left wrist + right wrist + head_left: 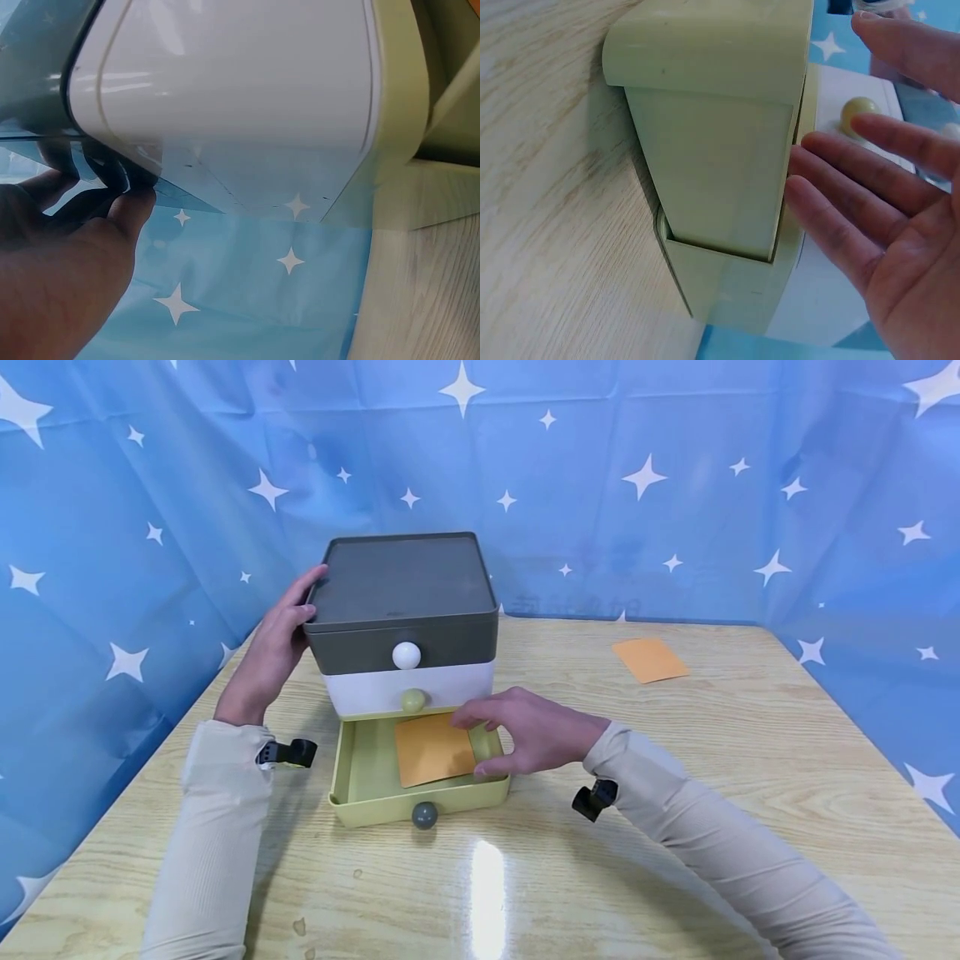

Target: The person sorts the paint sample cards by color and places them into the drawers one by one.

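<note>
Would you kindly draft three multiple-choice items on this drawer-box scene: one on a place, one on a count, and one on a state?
1. Where does the second orange card lie?
A. On the table, far right of the drawer box
B. On top of the box
C. Under the left hand

2. How many round knobs show on the box front?
A. Two
B. Three
C. Five

3. What state is the bottom drawer in?
A. Pushed shut
B. Pulled out, with an orange card inside
C. Lifted off the table

Answers:
1 A: it lies flat on bare wood, apart from the box.
2 B: one white, one green, one grey.
3 B: the right hand reaches over the open tray, while the left hand rests on the box side.
</note>
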A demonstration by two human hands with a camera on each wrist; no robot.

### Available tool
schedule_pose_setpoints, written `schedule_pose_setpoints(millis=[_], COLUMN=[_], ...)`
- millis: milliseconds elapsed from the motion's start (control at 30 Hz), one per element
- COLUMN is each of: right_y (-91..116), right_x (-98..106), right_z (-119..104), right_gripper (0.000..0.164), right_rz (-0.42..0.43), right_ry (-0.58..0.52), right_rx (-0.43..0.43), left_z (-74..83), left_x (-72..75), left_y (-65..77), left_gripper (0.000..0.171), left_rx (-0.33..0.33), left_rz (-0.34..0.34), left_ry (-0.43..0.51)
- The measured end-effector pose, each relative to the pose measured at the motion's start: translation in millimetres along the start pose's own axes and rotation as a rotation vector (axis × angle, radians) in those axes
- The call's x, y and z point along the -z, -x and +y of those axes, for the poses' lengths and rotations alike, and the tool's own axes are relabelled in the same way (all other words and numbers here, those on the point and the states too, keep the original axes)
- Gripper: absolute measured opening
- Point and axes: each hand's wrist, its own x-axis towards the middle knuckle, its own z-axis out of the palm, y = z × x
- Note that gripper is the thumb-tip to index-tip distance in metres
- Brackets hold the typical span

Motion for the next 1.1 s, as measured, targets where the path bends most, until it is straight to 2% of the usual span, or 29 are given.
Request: schedule_pose_setpoints(millis=[367,567,733,1100], right_y=[9.3,22.1,35.5,79.2], right_x=[3.8,10.9,25.6,54.6], right_z=[6.1,18.7,39.0,120.2], right_gripper=[0.049,0.049,0.046,0.046], right_rz=[0.052,0.087,0.140,0.175], right_ry=[-0.011,-0.028,-0.025,-0.033], right_rx=[0.012,-0.030,-0.122,-0.438], left_z=[-0.1,-0.4,-0.4,-0.5], left_x=[0.3,0.5,1.2,0.7], left_y=[0.4,0.2,0.0,0.2], left_gripper=[0.056,0.056,0.056,0.057], left_rx=[-0.001,0.011,0.009,0.005], left_rz=[0.002,0.005,0.007,-0.004], left_ry=[0.014,0.005,0.006,0.010])
